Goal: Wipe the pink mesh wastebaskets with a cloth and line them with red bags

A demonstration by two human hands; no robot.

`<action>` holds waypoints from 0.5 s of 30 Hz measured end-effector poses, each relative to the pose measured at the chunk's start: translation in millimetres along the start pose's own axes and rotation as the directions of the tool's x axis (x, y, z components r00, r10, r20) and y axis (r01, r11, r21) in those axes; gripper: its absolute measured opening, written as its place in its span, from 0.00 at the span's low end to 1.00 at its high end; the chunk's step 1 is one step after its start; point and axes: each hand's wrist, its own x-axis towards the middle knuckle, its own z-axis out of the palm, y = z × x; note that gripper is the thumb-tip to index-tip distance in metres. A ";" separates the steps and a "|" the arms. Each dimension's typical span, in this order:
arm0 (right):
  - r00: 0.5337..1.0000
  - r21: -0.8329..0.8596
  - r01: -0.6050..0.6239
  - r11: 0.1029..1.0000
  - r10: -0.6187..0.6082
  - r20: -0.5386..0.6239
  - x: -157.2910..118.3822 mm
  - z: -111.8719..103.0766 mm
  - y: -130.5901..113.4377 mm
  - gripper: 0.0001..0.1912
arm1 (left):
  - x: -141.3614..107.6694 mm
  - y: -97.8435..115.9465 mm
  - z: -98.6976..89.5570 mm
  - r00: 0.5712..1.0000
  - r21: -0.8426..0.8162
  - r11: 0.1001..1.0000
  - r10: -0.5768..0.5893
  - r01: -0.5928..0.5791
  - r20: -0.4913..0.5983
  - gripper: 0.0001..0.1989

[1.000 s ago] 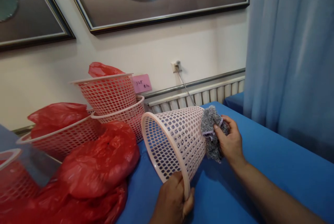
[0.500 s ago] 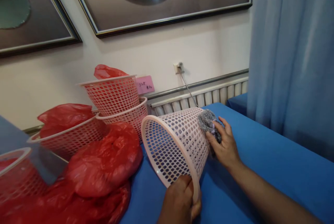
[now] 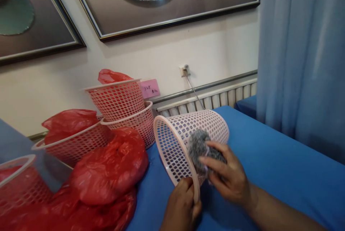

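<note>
A pale pink perforated basket [image 3: 215, 125] lies on its side on the blue-covered table [image 3: 272, 152], its open mouth facing left. My left hand [image 3: 182, 202] grips the lower part of its rim, fingers wrapped over the edge. In my right hand [image 3: 229, 173] is a grey fuzzy cloth [image 3: 198, 148], pressed against the basket's outer side close to the rim. The thumb and fingers are closed around the cloth, which hides part of the basket wall.
Left of the basket are crumpled red plastic bags [image 3: 107, 173] and several pink baskets [image 3: 118, 98], most with red bags inside. Behind stand a radiator [image 3: 210, 101] and a wall socket [image 3: 184, 70]. A blue curtain [image 3: 302, 51] hangs at right.
My right hand has moved the cloth left and down along the basket, from near its base towards the rim. The basket has shifted slightly right and turned a little.
</note>
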 end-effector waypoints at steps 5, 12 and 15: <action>0.784 -0.091 -0.583 0.807 0.531 -0.321 5.4 -3.0 84.0 0.17 | 1.3 -4.1 0.0 0.993 0.010 0.995 -0.098 0.098 0.066 0.18; 0.902 -0.040 -0.404 0.914 0.390 -0.185 1.8 0.0 49.7 0.17 | -1.1 -8.3 1.2 0.972 0.010 0.980 -0.196 0.196 0.130 0.25; 0.996 0.077 -0.073 0.994 0.069 0.055 -1.1 3.2 -0.6 0.24 | 0.6 -11.0 -5.3 0.974 -0.047 0.977 -0.202 0.207 0.101 0.23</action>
